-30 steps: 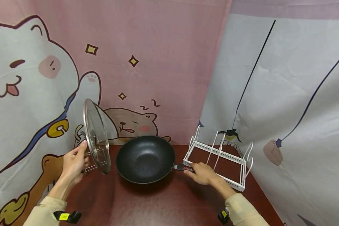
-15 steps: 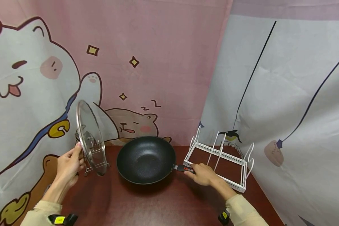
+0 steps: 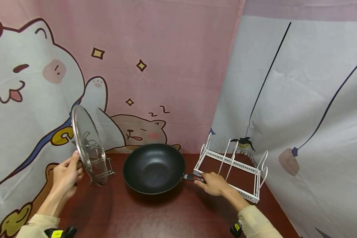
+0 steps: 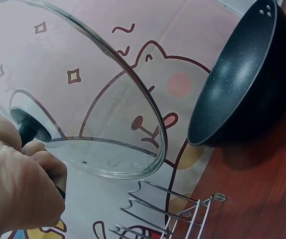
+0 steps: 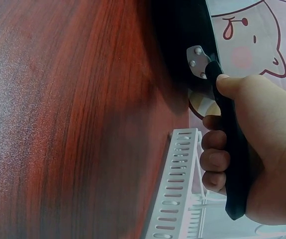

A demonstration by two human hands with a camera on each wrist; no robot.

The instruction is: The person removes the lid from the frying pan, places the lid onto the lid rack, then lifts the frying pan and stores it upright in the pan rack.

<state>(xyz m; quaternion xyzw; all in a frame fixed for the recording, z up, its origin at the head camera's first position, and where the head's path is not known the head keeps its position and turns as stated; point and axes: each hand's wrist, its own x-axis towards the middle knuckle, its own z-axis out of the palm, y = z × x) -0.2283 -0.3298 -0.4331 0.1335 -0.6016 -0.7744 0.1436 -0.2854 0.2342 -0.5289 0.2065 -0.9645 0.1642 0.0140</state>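
Observation:
My left hand [image 3: 66, 173] grips the black knob [image 4: 29, 127] of a glass lid [image 3: 87, 145] with a metal rim. The lid is held on edge, tilted, above the left part of the table and partly in front of a small wire rack [image 4: 193, 214]. My right hand [image 5: 262, 144] is wrapped round the black handle [image 5: 231, 149] of a dark wok [image 3: 154, 168], thumb along its top. In the head view the wok stands at the middle of the table, its inside facing up and bare.
Beyond the right hand stands a white rack [image 3: 241, 167] with upright dividers, close to the right table edge. A printed cloth [image 3: 181, 66] hangs behind the dark red table [image 3: 148, 218] and along its right side.
The left hand has carried the lid leftward, uncovering more of the wire rack behind it. The right hand and the wok have stayed in place.

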